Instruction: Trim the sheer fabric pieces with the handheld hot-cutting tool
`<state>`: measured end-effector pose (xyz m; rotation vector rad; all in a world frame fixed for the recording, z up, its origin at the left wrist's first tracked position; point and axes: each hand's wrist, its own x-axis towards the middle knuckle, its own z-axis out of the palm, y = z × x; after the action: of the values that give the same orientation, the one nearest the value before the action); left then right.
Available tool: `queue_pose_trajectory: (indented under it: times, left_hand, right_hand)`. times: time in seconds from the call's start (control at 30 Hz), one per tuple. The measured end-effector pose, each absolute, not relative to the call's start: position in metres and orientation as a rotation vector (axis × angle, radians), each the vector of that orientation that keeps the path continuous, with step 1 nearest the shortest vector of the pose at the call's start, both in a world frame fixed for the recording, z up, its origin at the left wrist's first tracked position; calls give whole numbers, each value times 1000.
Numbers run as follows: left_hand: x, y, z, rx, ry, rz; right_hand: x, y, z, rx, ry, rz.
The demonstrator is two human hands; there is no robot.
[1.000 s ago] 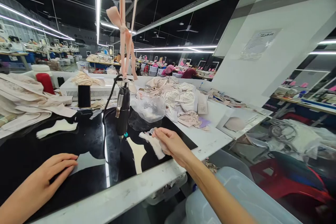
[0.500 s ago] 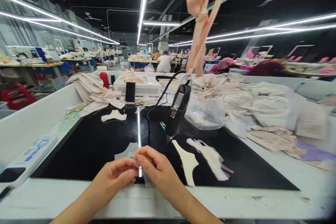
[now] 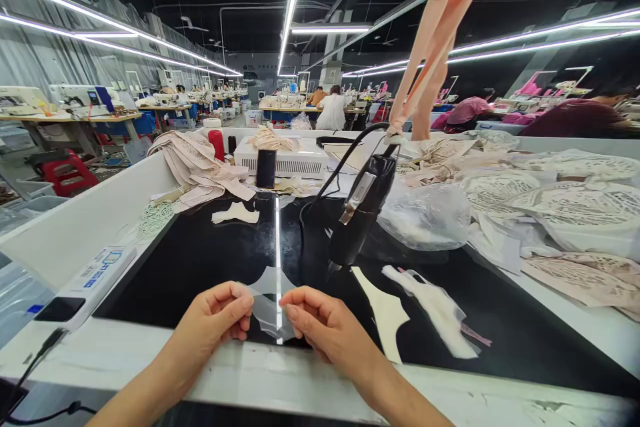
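Over the front of the black mat (image 3: 175,280), my left hand (image 3: 215,317) pinches the left edge of a sheer, translucent fabric piece (image 3: 265,282). The thumb and fingers of my right hand (image 3: 325,320) are closed on its right side. The curved piece spans the gap between my hands, and the mat shows through it. To the right of my right hand lies a cream cut fabric piece (image 3: 383,313). Beyond it is a white, layered fabric piece (image 3: 433,310) with a thin pink strip. A black handheld tool (image 3: 363,207) hangs from peach fabric strips above the mat.
A small cream scrap (image 3: 235,213) lies at the mat's back left. Stacked beige pieces (image 3: 195,167), a white vented box (image 3: 295,159) and a plastic bag (image 3: 430,213) stand behind. A power strip (image 3: 95,280) with a phone (image 3: 60,308) is at left. Lace pieces (image 3: 575,200) fill the right.
My hands have moved apart, and the sheer piece now shows spread between them. The view has shifted left, so the surroundings appear further right.
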<state>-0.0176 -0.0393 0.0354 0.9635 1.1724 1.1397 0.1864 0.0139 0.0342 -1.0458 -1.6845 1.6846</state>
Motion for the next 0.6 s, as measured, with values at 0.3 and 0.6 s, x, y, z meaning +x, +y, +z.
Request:
queue_pose_trajectory:
  times: [0.3, 0.6]
  left_hand:
    - [-33, -40, 24, 985, 1248, 1106]
    - [-41, -40, 20, 995, 1276, 1092]
  right_hand:
    - [201, 12, 33, -1174, -1399, 1794]
    - [206, 9, 40, -1200, -1367, 1855]
